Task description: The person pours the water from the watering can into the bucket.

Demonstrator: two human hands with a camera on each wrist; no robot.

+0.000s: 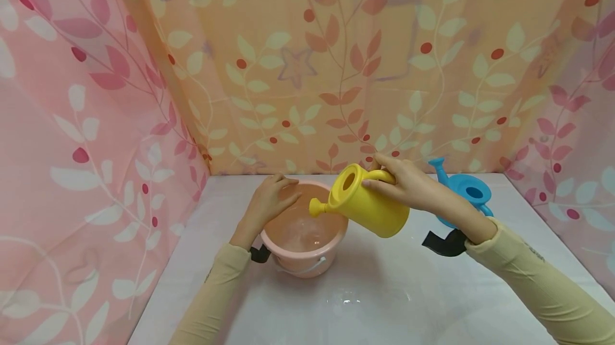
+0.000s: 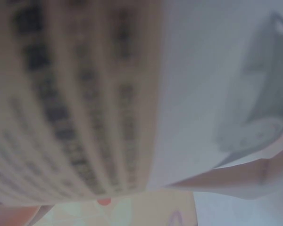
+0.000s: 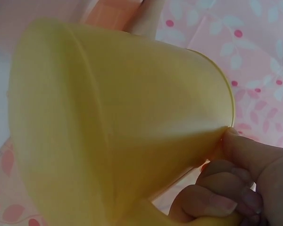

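In the head view, my right hand (image 1: 402, 182) grips the handle of a yellow watering can (image 1: 377, 211), tilted so its spout and round rose point left over the bucket. The right wrist view shows the can's body (image 3: 132, 108) close up, with the thumb (image 3: 250, 150) pressed near its top edge and the fingers curled at the handle. My left hand (image 1: 269, 203) holds the left rim of a pink bucket (image 1: 307, 265), thumb on the inner side. Water lies in the bucket, whose white handle hangs at the front.
A blue watering can (image 1: 466, 190) stands at the back right, partly behind my right forearm. Wet spots glint on the white tabletop (image 1: 355, 302) in front. Floral curtains (image 1: 312, 67) enclose the back and sides. Blurred print (image 2: 85, 103) fills much of the left wrist view.
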